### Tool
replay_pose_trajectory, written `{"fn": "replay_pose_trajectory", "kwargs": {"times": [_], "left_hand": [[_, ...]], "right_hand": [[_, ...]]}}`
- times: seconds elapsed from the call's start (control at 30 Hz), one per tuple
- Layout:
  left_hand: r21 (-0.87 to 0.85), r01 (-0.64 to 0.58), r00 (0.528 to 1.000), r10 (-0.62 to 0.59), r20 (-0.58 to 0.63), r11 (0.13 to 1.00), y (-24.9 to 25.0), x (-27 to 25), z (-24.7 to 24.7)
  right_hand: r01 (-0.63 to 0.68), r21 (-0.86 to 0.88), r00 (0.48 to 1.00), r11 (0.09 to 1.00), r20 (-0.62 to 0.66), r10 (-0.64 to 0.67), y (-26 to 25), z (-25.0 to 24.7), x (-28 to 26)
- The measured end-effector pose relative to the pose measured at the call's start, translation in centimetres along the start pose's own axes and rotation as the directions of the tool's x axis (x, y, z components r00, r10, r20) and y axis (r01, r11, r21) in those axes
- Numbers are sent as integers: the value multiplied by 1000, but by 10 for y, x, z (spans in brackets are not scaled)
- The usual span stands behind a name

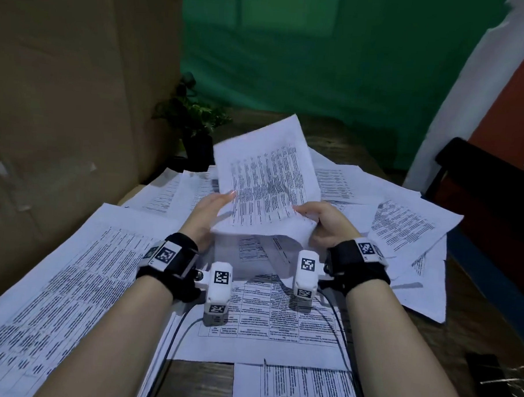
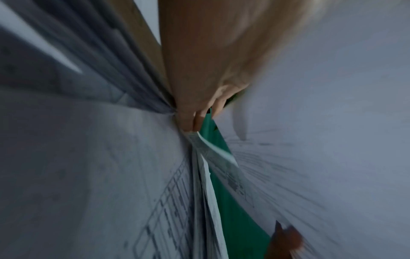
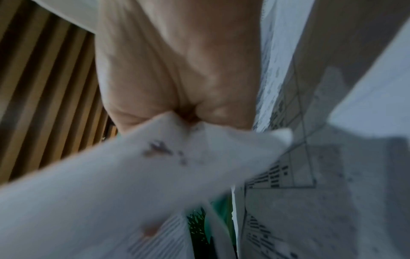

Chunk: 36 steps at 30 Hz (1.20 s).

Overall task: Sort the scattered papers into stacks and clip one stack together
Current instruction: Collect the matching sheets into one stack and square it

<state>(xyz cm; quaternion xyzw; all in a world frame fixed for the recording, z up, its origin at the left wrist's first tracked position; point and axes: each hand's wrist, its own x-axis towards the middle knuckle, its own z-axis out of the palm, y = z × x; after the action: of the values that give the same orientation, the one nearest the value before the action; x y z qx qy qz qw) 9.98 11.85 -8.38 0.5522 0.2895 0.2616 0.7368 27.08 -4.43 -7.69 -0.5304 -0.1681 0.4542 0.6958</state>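
Both hands hold up a bundle of printed sheets [image 1: 267, 183] above the table's middle, tilted away from me. My left hand [image 1: 207, 214] lies along the bundle's left edge, thumb on the front face and fingers behind. My right hand [image 1: 322, 222] grips the lower right corner with curled fingers; in the right wrist view that corner [image 3: 199, 154] is crumpled in the right hand [image 3: 177, 78]. The left wrist view is blurred, showing the left hand [image 2: 195, 87] against paper edges [image 2: 206, 184]. Many other printed sheets [image 1: 71, 280] lie scattered over the table.
A wooden table [image 1: 458, 342] carries the papers. A black binder clip [image 1: 484, 379] lies at the right front. A small potted plant [image 1: 195, 120] stands at the back left by a cardboard wall [image 1: 64, 99]. A dark chair [image 1: 489, 184] is at the right. Cables [image 1: 339, 327] run across the front sheets.
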Motion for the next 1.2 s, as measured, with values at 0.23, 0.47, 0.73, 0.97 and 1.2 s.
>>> {"fn": "replay_pose_trajectory", "kwargs": {"times": [0.23, 0.47, 0.73, 0.97, 1.2], "left_hand": [[-119, -36, 984, 15, -177, 992, 5, -5, -9], [-256, -84, 933, -15, -360, 963, 6, 0, -26], [-361, 91, 935, -204, -290, 928, 10, -1, -35], [-309, 80, 961, -156, -228, 948, 6, -6, -27], [-327, 186, 964, -236, -119, 927, 7, -18, -13]], "right_hand": [[159, -62, 894, 985, -415, -170, -7, -1, 9], [46, 123, 970, 991, -243, -15, 10, -5, 12], [12, 108, 999, 994, -31, -9, 13, 8, 14], [132, 105, 991, 986, -34, -130, 17, 33, 17], [189, -412, 862, 891, -365, -352, -49, -35, -34]]}}
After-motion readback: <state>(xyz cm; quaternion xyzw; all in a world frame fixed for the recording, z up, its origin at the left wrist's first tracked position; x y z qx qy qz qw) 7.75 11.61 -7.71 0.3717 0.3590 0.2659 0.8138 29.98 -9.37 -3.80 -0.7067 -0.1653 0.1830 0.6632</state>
